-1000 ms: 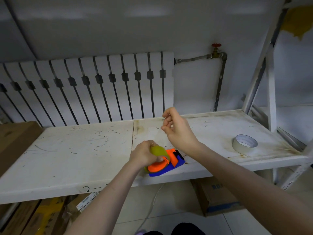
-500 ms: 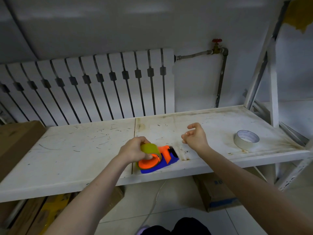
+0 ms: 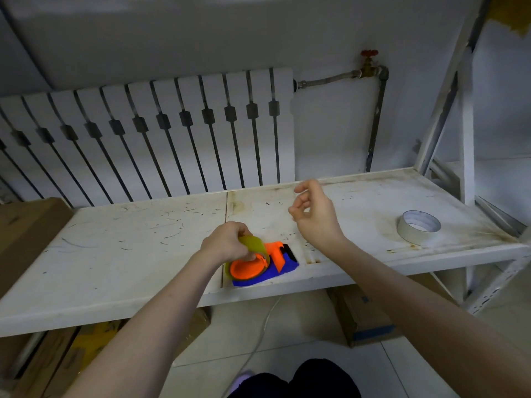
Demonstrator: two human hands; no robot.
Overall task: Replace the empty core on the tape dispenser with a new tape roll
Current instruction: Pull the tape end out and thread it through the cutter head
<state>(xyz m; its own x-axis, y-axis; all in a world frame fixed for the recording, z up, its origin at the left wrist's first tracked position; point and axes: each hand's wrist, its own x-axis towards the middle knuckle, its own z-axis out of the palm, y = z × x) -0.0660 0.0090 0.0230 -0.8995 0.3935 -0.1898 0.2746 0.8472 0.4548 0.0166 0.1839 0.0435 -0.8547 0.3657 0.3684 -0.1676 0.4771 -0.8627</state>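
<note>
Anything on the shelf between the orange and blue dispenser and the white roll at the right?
No objects: between the orange-and-blue plastic tape dispenser and the white tape roll, the head view shows only stained shelf, with the right forearm crossing above it.

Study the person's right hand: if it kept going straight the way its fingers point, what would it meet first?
The right hand points up and leftward toward the radiator. Nothing shows in between, so the radiator probably comes first, though depth is unclear.

Both bare forearms reach forward from the near edge. The left hand (image 3: 225, 245) is curled shut in a grip, knuckles up. The right hand (image 3: 316, 215), farther and to the right, hangs raised with fingers loosely curled, holding nothing.
</note>
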